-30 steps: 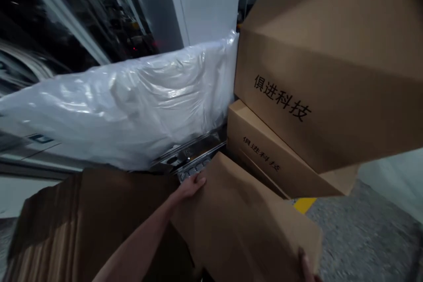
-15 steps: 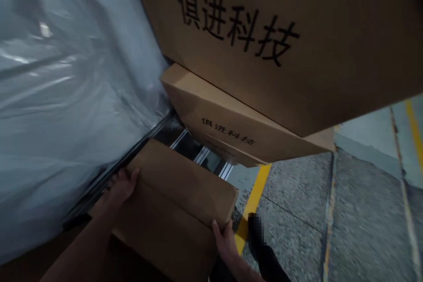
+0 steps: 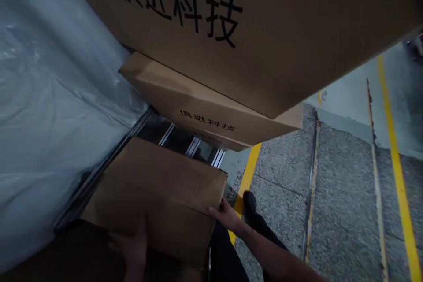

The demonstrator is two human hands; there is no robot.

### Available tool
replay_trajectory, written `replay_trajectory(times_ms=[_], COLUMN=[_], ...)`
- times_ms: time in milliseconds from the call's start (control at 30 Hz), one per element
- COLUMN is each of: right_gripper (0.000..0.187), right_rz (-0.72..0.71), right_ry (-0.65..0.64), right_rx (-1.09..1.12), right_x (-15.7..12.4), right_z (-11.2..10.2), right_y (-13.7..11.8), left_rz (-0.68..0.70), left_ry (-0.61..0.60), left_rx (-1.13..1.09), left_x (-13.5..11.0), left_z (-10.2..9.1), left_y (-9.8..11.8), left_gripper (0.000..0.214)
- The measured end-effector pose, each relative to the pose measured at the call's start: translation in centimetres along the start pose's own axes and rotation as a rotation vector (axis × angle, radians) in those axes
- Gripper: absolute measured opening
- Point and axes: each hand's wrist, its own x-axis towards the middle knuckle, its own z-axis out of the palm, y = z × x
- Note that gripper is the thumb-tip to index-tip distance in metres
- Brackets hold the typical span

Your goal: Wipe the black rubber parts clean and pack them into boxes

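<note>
The matt brown cardboard box (image 3: 155, 189) in front of you has a dry, papery surface. The large brown cardboard carton (image 3: 231, 48) and the flatter brown cardboard carton (image 3: 205, 105) above it look the same, with flat black print. On your left hangs glossy, creased translucent plastic sheeting (image 3: 49, 105), edged by a smooth metal rail (image 3: 105, 167). Underfoot lies rough, speckled grey concrete (image 3: 340, 216), striped with smooth yellow paint (image 3: 398, 176).
</note>
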Motion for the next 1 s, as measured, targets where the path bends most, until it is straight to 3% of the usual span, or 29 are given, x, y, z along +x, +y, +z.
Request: replay_trajectory(times_ms=[67,133,233,333,433,500,633,700,767,833,867,933,1000], right_gripper=[0.062,0.053,0.052,0.049,0.046,0.045,0.036,0.028,0.023,0.025,0.028,0.051,0.068], right_rz=[0.029,0.069,0.094,0.082,0.070,0.079,0.125,0.104,0.011,-0.185,-0.309,-0.623,-0.776], right_ry=[0.033,0.052,0.010,-0.052,-0.073,-0.059,0.002,0.048,0.055,0.006,-0.027,-0.053,-0.046], right_rx=[-0.140,-0.239,-0.288,-0.296,-0.321,-0.363,-0.523,-0.622,-0.682,-0.705,-0.713,-0.780,-0.854], right_x=[-0.1,0.1,0.6,0.9,0.6,-0.2,-3.7,-6.0,-7.8,-8.2,-7.8,-5.7,-2.7], right_z=[-0.7,-1.5,-2.1,-2.4,-3.9,-6.2,-11.8,-12.8,-11.1,-6.9,-4.3,1.2,5.4], right_y=[-0.3,-0.3,-0.1,0.5,2.0,3.5,5.7,5.3,3.4,0.6,-0.9,-3.7,-5.3], left_rz=[0.039,0.181,0.410,0.515,0.539,0.554,0.538,0.519,0.512,0.510,0.511,0.539,0.600], left_ry=[0.026,0.063,-0.002,-0.010,0.055,0.068,0.036,0.020,0.001,-0.010,-0.004,0.008,0.023], left_rx=[-0.063,-0.044,0.013,0.141,0.235,0.248,0.232,0.215,0.198,0.185,0.180,0.178,0.168], left_x=[-3.6,-5.9,-7.5,-8.2,-8.5,-8.4,-7.9,-7.9,-8.3,-8.7,-8.8,-8.0,-5.3], left_z=[-0.1,-0.4,0.3,2.7,5.4,6.6,7.3,6.9,6.3,5.5,5.1,4.3,3.6], left_y=[1.2,3.4,7.1,9.5,10.0,9.7,9.1,9.2,9.6,10.0,10.0,10.0,10.0], left_gripper=[0.105,0.088,0.073,0.070,0.070,0.071,0.071,0.071,0.071,0.071,0.071,0.069,0.068])
